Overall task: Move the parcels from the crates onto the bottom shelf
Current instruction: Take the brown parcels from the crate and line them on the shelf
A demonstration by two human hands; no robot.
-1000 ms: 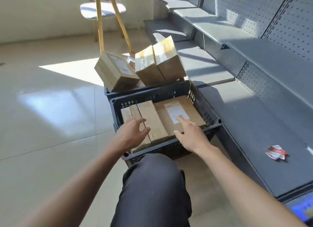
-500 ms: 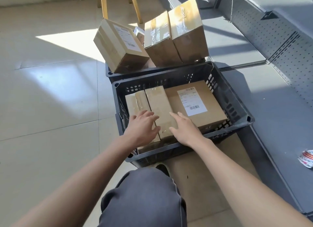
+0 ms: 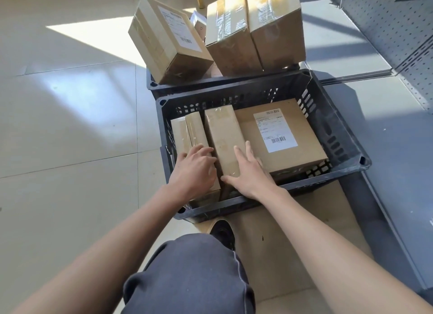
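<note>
- Now, head view: both hands are down inside the near crate [image 3: 346, 149], where a second ago they hovered above its near rim with fingers spread.
- Left hand [image 3: 195, 170]: fingers curled, tips dipping into the gap between the left parcel [image 3: 187, 130] and the narrow middle parcel [image 3: 222, 135]. It touches the middle parcel's left side; how far the tips wrap round it I cannot tell.
- Right hand [image 3: 249, 173]: fingers straight and slightly apart, lying flat on the middle parcel's near top, thumb along its near edge. It presses rather than clamps.
- The view has also closed in and tilted down since half a second ago; the person has leaned toward the crate.
- Where the parcels are: three lie in the near crate, namely the left one, the middle one, and a flat labelled parcel [image 3: 276, 135] on the right. Three larger parcels [image 3: 253, 32] stand tilted in the far crate [image 3: 182, 88] behind it.
- Bottom shelf [image 3: 398, 163]: grey, to the right of the crates; no parcel shows on the part in view.
- Judgement: the reach has turned into first contact, and the middle parcel is the one chosen. Next comes a two-handed lift and a swing right to the shelf. The task looks near its start, with six parcels left.
- Risk, as a guess: the middle parcel sits tight between its neighbours, so it may drag one up.
</note>
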